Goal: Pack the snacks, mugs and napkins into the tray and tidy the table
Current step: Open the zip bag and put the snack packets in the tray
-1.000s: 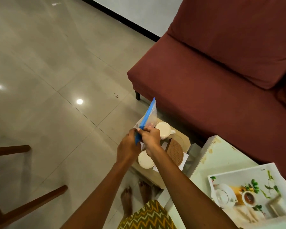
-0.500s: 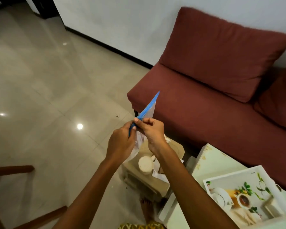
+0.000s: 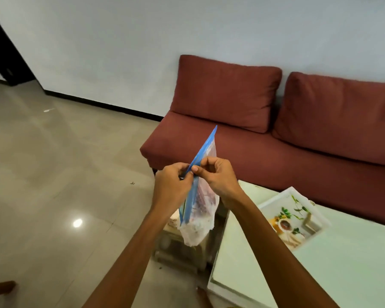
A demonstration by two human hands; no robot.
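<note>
Both hands pinch the snack bag's (image 3: 200,205) blue zip edge, midair.

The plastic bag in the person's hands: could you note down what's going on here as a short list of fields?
bag: clear zip bag with a blue seal strip, held up in the air
left hand: fingers pinching the strip
right hand: fingers pinching the strip
contents: something inside, too blurred to name
tray: floral, on the white table, nothing packed in it yet
behind: red sofa
</note>
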